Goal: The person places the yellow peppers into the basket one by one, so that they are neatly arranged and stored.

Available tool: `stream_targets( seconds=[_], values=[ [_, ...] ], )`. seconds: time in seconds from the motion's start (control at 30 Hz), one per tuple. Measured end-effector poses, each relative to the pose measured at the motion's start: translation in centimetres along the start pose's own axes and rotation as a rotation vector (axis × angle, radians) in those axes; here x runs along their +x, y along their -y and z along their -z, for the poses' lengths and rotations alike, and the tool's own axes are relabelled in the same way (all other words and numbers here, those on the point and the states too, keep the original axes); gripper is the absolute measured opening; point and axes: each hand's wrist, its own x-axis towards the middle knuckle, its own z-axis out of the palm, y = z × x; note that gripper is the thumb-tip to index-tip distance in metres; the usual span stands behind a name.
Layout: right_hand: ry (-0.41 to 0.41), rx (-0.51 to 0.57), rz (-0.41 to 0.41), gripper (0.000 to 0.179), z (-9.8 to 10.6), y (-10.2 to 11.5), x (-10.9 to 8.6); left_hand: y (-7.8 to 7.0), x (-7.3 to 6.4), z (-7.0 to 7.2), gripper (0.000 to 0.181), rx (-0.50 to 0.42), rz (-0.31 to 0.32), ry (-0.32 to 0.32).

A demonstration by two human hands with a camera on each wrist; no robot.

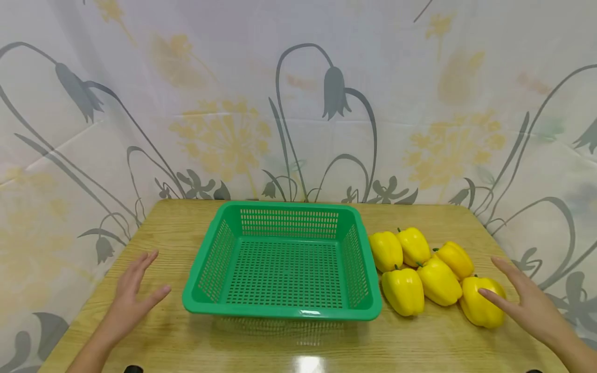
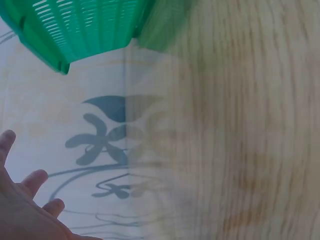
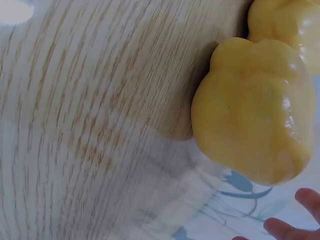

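Observation:
A green plastic basket with slotted walls stands on the wooden table, nothing inside it. To its right lie several yellow bell peppers, grouped close together. My left hand hovers over the table left of the basket, fingers spread and holding nothing. At the right end of the group, my right hand is beside the outermost bell pepper, thumb overlapping it in the head view. In the right wrist view that bell pepper looms large, with the fingertips at the lower right corner.
The wooden table backs onto a white flower-patterned cloth, which also hangs along both sides. Small dark objects show at the bottom edge of the head view. A bright reflection lies on the table's front.

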Motion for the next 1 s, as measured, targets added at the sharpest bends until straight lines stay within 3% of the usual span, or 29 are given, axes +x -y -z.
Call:
stream_targets(
  seconds=[0.4,0.67,1.0],
  values=[
    [0.051,0.008,-0.046,0.076,-0.3,-0.7,0.1,-1.3,-0.2,-1.6,0.069,-0.124,-0.016,0.022],
    [0.108,-0.015,-0.096,0.075,0.0,-0.8,0.5,-1.8,-0.2,-2.5,0.061,-0.21,-0.085,0.015],
    [0.094,0.024,-0.055,0.061,-0.4,-1.1,0.1,-2.1,-0.2,-4.0,0.039,-0.276,-0.154,0.03]
  ],
)
